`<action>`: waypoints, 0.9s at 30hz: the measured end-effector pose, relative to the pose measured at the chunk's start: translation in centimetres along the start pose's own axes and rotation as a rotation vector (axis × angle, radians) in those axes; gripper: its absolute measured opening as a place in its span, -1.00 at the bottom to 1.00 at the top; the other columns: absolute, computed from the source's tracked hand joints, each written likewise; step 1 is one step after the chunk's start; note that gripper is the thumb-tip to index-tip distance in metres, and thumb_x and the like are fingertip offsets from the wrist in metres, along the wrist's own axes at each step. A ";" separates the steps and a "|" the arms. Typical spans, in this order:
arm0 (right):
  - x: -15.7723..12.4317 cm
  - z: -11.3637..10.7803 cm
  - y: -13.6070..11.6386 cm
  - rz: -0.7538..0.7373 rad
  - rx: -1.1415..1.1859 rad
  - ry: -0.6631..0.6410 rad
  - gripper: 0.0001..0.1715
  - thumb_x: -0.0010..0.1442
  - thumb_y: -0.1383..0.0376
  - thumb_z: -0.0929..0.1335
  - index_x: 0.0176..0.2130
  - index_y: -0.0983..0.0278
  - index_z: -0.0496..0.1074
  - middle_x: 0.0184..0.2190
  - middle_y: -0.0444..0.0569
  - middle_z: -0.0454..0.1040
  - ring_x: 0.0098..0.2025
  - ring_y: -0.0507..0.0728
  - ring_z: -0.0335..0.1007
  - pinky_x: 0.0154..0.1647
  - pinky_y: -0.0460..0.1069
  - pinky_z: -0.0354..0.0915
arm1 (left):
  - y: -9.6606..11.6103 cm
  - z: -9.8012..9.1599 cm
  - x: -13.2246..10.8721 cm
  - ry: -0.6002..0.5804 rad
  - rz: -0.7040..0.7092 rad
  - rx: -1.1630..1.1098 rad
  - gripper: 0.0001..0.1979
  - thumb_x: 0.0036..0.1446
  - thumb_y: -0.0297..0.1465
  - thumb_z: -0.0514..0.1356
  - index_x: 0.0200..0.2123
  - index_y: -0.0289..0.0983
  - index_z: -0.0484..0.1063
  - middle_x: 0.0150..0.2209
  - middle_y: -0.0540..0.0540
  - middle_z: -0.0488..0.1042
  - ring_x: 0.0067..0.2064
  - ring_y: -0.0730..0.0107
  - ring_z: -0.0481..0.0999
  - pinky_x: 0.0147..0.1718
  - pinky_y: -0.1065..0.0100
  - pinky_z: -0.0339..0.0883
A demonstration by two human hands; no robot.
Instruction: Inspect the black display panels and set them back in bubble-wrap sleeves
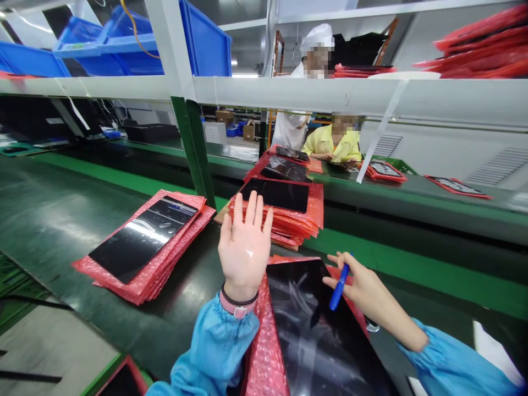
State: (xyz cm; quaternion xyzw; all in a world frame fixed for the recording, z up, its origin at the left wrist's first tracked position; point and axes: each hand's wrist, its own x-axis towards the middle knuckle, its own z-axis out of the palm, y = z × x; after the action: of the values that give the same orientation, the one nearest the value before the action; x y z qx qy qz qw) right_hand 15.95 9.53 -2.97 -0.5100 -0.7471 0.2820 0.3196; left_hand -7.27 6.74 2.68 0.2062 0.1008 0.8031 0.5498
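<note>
My left hand (pixel 245 250) is raised palm toward me, fingers stretched out, with nothing in it. It is above the left edge of a large glossy black screen panel (pixel 313 330) lying on red bubble wrap (pixel 266 352) in front of me. My right hand (pixel 363 283) grips a blue pen (pixel 340 287) over the panel's right side, the pen slanting down toward the glass. Smears and reflections show on the dark surface. Just beyond my left hand, another black panel (pixel 284 193) tops a stack of red bubble-wrap sheets (pixel 289 225).
A second stack of red bubble wrap (pixel 144 291) with a black panel (pixel 144 234) lies left on the dark green bench (pixel 66 214). A post (pixel 192 148) and overhead shelf (pixel 330 96) stand ahead. Two people (pixel 334 144) (pixel 289 129) are across the line.
</note>
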 end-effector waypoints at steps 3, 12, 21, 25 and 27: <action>0.3 -0.6 -2.9 -0.135 0.024 0.085 -0.63 0.17 0.17 0.39 -0.41 0.12 0.08 -0.08 0.13 0.56 0.03 0.35 0.46 -0.11 0.18 0.35 | -0.7 0.1 0.0 0.004 -0.108 -0.015 -0.44 0.33 -0.15 -0.12 0.34 -0.14 0.01 0.33 -0.11 0.18 0.33 0.30 0.18 0.22 0.17 0.16; 1.9 1.0 -12.4 -0.741 0.029 -0.061 -0.68 0.22 0.39 0.36 -0.43 0.17 0.13 -0.30 -0.03 0.53 -0.23 0.15 0.46 -0.32 0.00 0.33 | -1.1 1.6 -1.6 0.021 -0.403 -0.013 -0.41 0.33 -0.07 -0.19 0.33 -0.16 0.05 0.27 -0.16 0.28 0.25 0.23 0.31 0.14 0.18 0.25; 2.3 2.2 -12.2 -0.730 -0.006 -0.141 -0.62 0.18 0.40 0.39 -0.45 0.17 0.10 -0.40 -0.07 0.45 -0.33 0.14 0.38 -0.37 0.00 0.31 | -1.3 1.3 -1.9 -0.023 -0.409 -0.012 -0.35 0.29 0.00 -0.17 0.33 -0.18 0.06 0.23 -0.17 0.33 0.30 0.15 0.24 0.20 0.12 0.18; 2.4 2.4 -12.1 -0.730 -0.023 -0.150 -0.64 0.20 0.39 0.37 -0.45 0.18 0.09 -0.41 -0.08 0.42 -0.35 0.12 0.34 -0.39 -0.02 0.27 | -1.6 1.1 -2.0 -0.028 -0.404 -0.059 -0.37 0.30 -0.02 -0.15 0.32 -0.20 0.08 0.24 -0.19 0.33 0.29 0.12 0.24 0.22 0.07 0.14; 2.5 2.5 -12.1 -0.727 -0.036 -0.160 -0.65 0.20 0.41 0.35 -0.45 0.18 0.08 -0.42 -0.09 0.39 -0.37 0.11 0.30 -0.38 -0.02 0.24 | -1.8 1.2 -2.1 -0.044 -0.400 -0.089 -0.39 0.31 -0.04 -0.15 0.30 -0.20 0.11 0.24 -0.20 0.33 0.29 0.12 0.25 0.21 0.06 0.14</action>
State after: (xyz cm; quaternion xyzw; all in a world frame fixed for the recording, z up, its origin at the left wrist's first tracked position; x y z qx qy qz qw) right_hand 6.36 7.75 4.97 -0.1931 -0.9070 0.1760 0.3304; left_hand -4.58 5.40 2.61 0.1749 0.0922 0.6768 0.7091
